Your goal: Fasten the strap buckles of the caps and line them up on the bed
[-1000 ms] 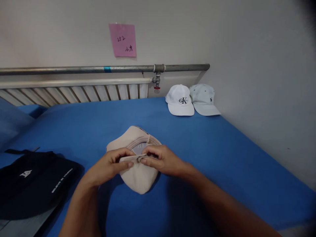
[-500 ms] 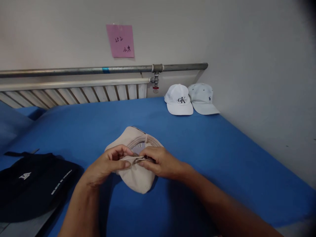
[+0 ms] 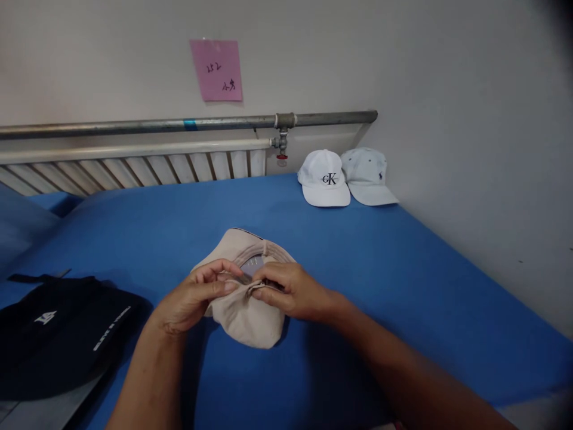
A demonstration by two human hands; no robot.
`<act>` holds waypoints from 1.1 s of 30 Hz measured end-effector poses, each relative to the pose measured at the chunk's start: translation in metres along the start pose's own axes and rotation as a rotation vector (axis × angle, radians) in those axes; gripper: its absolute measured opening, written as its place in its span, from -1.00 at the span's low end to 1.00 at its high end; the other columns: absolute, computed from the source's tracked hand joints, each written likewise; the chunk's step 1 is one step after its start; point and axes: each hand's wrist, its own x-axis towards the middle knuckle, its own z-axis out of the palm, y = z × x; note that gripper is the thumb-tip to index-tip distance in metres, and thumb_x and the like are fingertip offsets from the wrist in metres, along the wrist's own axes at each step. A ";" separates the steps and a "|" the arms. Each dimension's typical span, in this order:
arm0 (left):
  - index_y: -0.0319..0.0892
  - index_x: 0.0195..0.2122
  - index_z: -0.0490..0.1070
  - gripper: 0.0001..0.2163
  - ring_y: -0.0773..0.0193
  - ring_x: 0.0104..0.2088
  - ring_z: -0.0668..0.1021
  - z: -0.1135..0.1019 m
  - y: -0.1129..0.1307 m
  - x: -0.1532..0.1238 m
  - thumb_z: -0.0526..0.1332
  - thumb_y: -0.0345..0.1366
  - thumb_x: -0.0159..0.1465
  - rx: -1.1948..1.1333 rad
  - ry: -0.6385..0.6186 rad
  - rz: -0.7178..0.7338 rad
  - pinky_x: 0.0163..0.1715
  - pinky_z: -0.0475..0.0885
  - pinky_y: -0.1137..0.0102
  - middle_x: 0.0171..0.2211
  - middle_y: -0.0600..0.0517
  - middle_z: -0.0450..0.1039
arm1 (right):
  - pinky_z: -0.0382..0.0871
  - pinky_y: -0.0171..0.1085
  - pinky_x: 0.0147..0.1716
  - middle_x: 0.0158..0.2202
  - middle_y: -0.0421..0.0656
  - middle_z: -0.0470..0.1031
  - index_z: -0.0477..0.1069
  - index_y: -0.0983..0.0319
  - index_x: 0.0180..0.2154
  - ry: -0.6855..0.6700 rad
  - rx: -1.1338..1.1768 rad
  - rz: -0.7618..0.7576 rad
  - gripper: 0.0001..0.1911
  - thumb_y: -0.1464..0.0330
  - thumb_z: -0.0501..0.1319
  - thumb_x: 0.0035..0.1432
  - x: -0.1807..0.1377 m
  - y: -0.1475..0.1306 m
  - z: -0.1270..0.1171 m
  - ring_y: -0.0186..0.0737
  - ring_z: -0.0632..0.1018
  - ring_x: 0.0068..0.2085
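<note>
A beige cap (image 3: 248, 319) lies on the blue table, its inside partly turned up and its brim pointing away to the upper left. My left hand (image 3: 197, 292) pinches the cap's rear edge between thumb and fingers. Just to the right, my right hand (image 3: 290, 289) is closed on the same edge, near the back strap and its fastening. The fingers cover most of the strap, so its fastening cannot be made out.
At the back right a white cap (image 3: 324, 179) with black letters and a pale blue cap (image 3: 369, 178) stand side by side. A dark cap (image 3: 58, 334) lies at the left. Behind the blue table (image 3: 403, 310) are a radiator (image 3: 170, 170) and a metal pipe (image 3: 147, 127).
Both hands stay on the beige cap's rear edge. The left fingers have shifted slightly, and the fabric below them is rumpled a little differently.
</note>
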 end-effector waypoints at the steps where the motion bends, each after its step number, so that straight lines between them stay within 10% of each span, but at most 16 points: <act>1: -0.14 -0.30 0.50 -0.78 0.44 -0.55 0.50 0.001 0.000 0.000 0.44 -0.33 0.02 0.004 0.003 -0.006 -0.52 0.38 0.57 -0.49 0.12 0.53 | 0.30 -0.32 -0.34 -0.44 -0.25 0.44 0.46 0.23 -0.25 0.014 0.002 -0.024 -0.91 0.40 0.22 0.17 0.000 0.000 0.000 -0.34 0.44 -0.40; 18: -0.16 -0.37 0.41 -0.70 0.47 -0.65 0.38 -0.001 0.001 0.000 0.47 -0.22 -0.05 0.082 0.147 -0.017 -0.66 0.25 0.57 -0.55 0.14 0.45 | 0.32 -0.30 -0.30 -0.41 -0.22 0.47 0.45 0.22 -0.26 0.027 -0.079 -0.026 -0.91 0.38 0.20 0.19 0.000 -0.001 -0.001 -0.30 0.47 -0.35; 26: -0.11 -0.27 0.52 -0.81 0.29 -0.34 0.44 0.007 0.003 -0.003 0.36 -0.19 0.11 0.659 0.073 0.279 -0.39 0.31 0.47 -0.33 0.05 0.44 | 0.32 -0.28 -0.32 -0.39 -0.20 0.48 0.45 0.21 -0.25 0.074 -0.079 -0.005 -0.90 0.36 0.18 0.20 0.001 -0.001 -0.001 -0.28 0.47 -0.34; 33: -0.17 -0.48 0.50 -0.80 0.33 -0.46 0.38 0.013 0.004 -0.003 0.25 -0.21 0.23 0.893 0.018 0.368 -0.48 0.23 0.47 -0.50 0.07 0.33 | 0.30 -0.29 -0.35 -0.44 -0.22 0.44 0.44 0.22 -0.30 0.033 -0.088 0.033 -0.90 0.33 0.19 0.19 0.000 0.000 -0.002 -0.29 0.45 -0.37</act>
